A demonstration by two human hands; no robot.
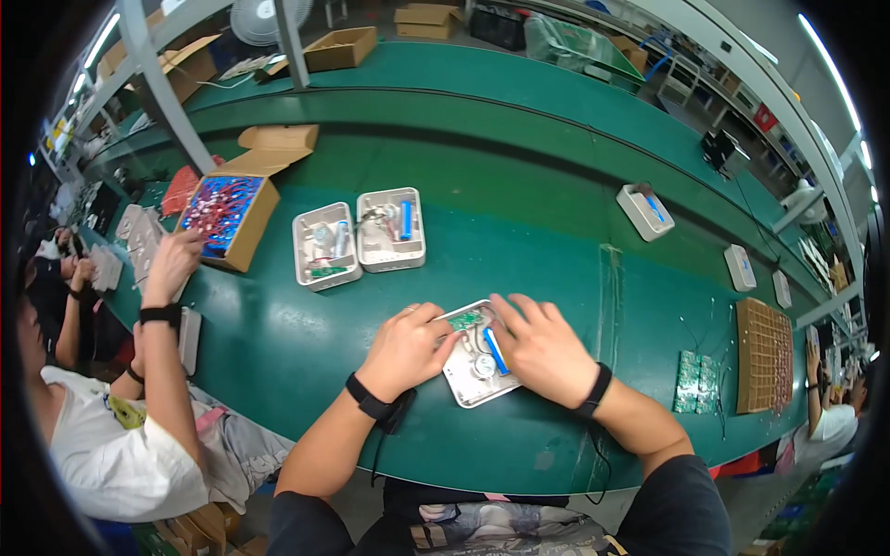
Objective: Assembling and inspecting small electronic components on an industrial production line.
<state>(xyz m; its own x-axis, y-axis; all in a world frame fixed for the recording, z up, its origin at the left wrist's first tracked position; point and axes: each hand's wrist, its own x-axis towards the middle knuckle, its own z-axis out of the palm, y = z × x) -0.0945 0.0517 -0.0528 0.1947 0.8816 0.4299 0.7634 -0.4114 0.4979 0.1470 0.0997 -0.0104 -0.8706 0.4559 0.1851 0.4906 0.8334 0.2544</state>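
Observation:
A white plastic housing [457,383] lies at the front middle of the bench. Inside it are a green circuit board [466,321] at the far end, a blue cylindrical battery [497,350] and a round whitish part [484,367], with thin wires between them. My left hand [405,347] is closed, its thumb and index finger at the board's left end. Curled over the housing's far right side is my right hand [547,350]; its fingertips reach the wires and the rim. The palm hides part of that side.
Two filled white housings [326,278] [392,262] stand beyond my left hand. A carton of blue batteries [250,236] is farther left, where a co-worker's hand [171,264] reaches. More housings [640,219] sit far right. Green circuit boards [696,381] lie beside a divided cardboard box [762,357].

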